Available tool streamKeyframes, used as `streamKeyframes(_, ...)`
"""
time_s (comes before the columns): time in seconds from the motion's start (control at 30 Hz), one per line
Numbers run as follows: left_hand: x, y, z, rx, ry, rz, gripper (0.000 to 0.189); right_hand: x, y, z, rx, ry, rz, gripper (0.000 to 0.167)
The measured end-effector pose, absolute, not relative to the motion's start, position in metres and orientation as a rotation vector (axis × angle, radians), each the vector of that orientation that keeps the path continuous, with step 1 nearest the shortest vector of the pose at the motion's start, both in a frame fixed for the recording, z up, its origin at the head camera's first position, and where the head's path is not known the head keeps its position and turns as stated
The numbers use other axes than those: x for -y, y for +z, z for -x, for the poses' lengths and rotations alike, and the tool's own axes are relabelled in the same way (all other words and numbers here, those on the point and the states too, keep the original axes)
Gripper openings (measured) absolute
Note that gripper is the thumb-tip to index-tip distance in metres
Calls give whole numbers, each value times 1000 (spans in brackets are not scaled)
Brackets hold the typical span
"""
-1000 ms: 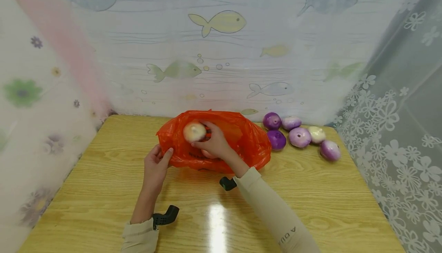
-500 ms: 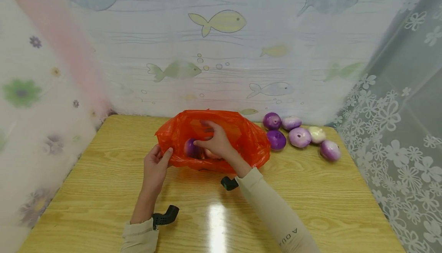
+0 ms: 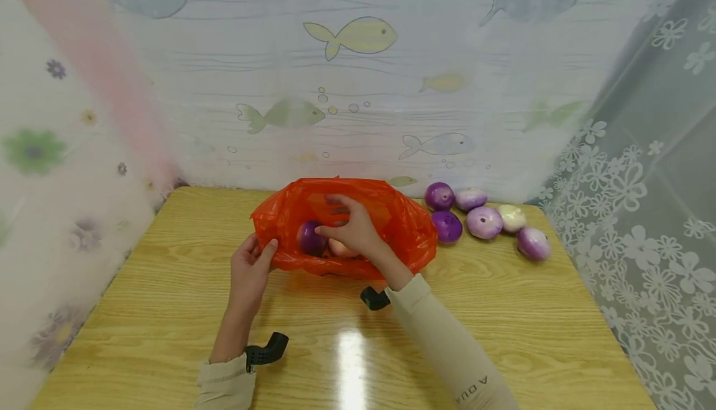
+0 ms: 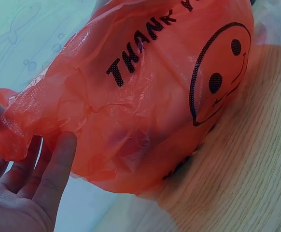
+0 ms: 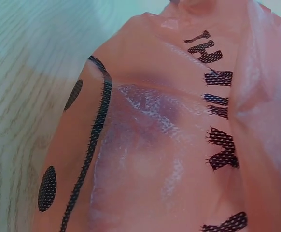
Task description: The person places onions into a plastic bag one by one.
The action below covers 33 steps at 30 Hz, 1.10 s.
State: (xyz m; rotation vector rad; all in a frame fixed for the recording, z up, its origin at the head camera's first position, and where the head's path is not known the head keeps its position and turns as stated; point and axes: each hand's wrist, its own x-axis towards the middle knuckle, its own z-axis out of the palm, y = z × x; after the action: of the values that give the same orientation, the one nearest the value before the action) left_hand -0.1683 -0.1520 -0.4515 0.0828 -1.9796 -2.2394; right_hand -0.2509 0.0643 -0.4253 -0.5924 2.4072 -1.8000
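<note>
A red plastic bag [image 3: 414, 236] lies with its mouth open toward me in the head view. My left hand [image 3: 250, 273] pinches its left rim between thumb and fingers; the left wrist view shows the bag's edge [image 4: 7, 140] in that grip. Over the opening is my right hand [image 3: 355, 231], its fingers spread and nothing held in them. A purple onion [image 3: 311, 239] and a paler round onion [image 3: 340, 248] sit inside the bag, the paler one partly hidden under my right hand. The right wrist view is filled by the bag's printed front [image 5: 145, 159].
Several purple onions [image 3: 446, 227] and a whitish one [image 3: 511, 218] lie to the right of the bag on the wooden table [image 3: 475, 310]. A curtain with fish drawings [image 3: 358, 118] hangs behind the table's back edge.
My right hand has let go of a pale onion that it held over the left part of the bag's mouth, and its fingers have spread. My left hand keeps its grip.
</note>
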Motion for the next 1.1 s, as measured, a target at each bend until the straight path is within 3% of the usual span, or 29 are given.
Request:
streamKeyframes(0.43, 151, -450, 167, 1989, -2234, -91, 40, -71, -420, 241, -2334, -1873, 655, 51)
streamKeyframes(1.1, 153, -451, 166, 1996, -2250, -136, 42, -118, -372, 205, -2290, -2046, 736, 35)
